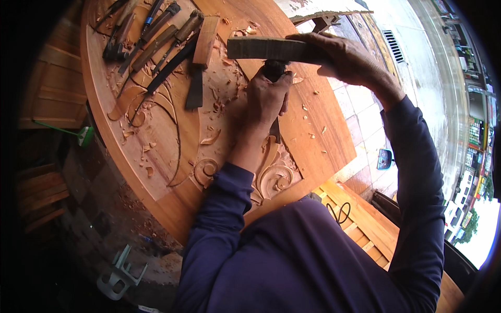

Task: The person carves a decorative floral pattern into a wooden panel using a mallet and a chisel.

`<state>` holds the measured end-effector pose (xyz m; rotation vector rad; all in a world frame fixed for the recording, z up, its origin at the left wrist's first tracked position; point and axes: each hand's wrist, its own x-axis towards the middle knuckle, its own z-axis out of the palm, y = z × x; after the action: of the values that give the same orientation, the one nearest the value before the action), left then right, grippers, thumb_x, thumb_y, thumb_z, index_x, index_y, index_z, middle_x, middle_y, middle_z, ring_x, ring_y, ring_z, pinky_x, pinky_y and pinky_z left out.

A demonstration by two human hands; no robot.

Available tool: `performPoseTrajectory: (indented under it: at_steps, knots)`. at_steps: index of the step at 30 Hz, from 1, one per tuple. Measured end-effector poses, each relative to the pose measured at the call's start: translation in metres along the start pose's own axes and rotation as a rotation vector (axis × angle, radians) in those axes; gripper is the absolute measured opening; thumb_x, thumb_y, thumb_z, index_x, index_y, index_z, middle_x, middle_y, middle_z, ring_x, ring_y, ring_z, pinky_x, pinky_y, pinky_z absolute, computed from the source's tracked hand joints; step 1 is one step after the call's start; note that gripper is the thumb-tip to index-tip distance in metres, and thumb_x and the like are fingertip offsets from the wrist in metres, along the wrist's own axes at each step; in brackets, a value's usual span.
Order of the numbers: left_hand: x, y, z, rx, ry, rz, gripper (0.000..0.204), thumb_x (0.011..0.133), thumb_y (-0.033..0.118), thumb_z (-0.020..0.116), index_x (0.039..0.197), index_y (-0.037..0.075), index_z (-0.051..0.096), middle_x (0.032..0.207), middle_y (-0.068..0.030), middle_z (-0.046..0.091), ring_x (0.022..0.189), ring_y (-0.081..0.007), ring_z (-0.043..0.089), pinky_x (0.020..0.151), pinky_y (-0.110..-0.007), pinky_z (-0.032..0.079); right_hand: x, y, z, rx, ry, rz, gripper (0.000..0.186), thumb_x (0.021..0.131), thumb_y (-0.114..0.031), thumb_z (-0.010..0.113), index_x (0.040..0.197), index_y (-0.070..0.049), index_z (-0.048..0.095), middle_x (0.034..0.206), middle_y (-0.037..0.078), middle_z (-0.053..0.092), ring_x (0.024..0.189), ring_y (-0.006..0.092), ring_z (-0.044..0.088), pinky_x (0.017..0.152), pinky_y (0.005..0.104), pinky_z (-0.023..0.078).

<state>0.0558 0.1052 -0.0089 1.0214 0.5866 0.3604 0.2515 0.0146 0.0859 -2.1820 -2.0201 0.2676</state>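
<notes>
My left hand (265, 99) is closed round the handle of a chisel, whose dark blade (275, 131) points down toward the carved relief. The dark top of its handle shows above my fist. My right hand (347, 56) grips one end of a thick, flat wooden block (263, 49), held level just over the chisel's top; whether they touch I cannot tell. Beneath lies a large wooden panel (326, 117) with a carved spiral scroll (276, 180) near its lower edge. A smaller scroll (206, 170) is cut to the left of it.
Several chisels and gouges (156, 47) lie at the panel's upper left, beside a wooden-handled flat blade (194, 88). Wood shavings (211, 136) are scattered over the carving. At lower left a pale plastic chair (121, 274) stands on the floor. Yellowish slatted wood (360, 224) lies at the right.
</notes>
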Motion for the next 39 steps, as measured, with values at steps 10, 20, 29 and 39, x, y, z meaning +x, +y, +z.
performPoseTrajectory:
  at_steps: [10,20,29,39]
  knots:
    - [0.004,-0.004,0.004,0.094,-0.096,-0.041,0.022,0.100,0.023,0.067,0.089,0.006,0.062,0.056,-0.0003,0.053,0.040,-0.0107,0.048,0.039,-0.028,0.040,-0.016,0.005,0.006,0.049,-0.036,0.109,0.084,0.078,-0.006,0.081,0.150,-0.032,0.049,0.128,0.009,0.067,0.112,0.0343,0.068,0.094,0.0448,0.059]
    - [0.002,-0.002,0.009,0.272,-0.089,-0.039,0.024,0.095,0.020,0.068,0.082,0.000,0.066,0.054,-0.0060,0.061,0.043,-0.0150,0.059,0.043,-0.031,0.048,-0.034,0.005,0.005,0.142,0.002,0.079,0.089,0.075,0.005,0.078,0.151,-0.029,0.049,0.125,0.012,0.070,0.114,0.0318,0.068,0.096,0.0441,0.058]
    - [-0.003,0.004,0.012,0.439,-0.112,-0.121,0.033,0.092,0.028,0.067,0.075,-0.001,0.066,0.056,-0.0089,0.064,0.048,-0.0182,0.064,0.051,-0.034,0.053,-0.050,-0.012,0.019,0.221,0.056,0.240,0.086,0.076,-0.002,0.082,0.151,-0.029,0.050,0.120,0.012,0.069,0.109,0.0339,0.069,0.091,0.0439,0.057]
    - [-0.013,0.010,0.008,0.119,-0.136,-0.074,0.022,0.092,0.025,0.071,0.086,0.004,0.066,0.058,-0.0023,0.059,0.042,-0.0125,0.056,0.041,-0.029,0.046,-0.089,-0.034,0.032,0.385,0.207,0.424,0.085,0.077,-0.003,0.082,0.152,-0.027,0.049,0.123,0.012,0.068,0.118,0.0314,0.065,0.098,0.0401,0.054]
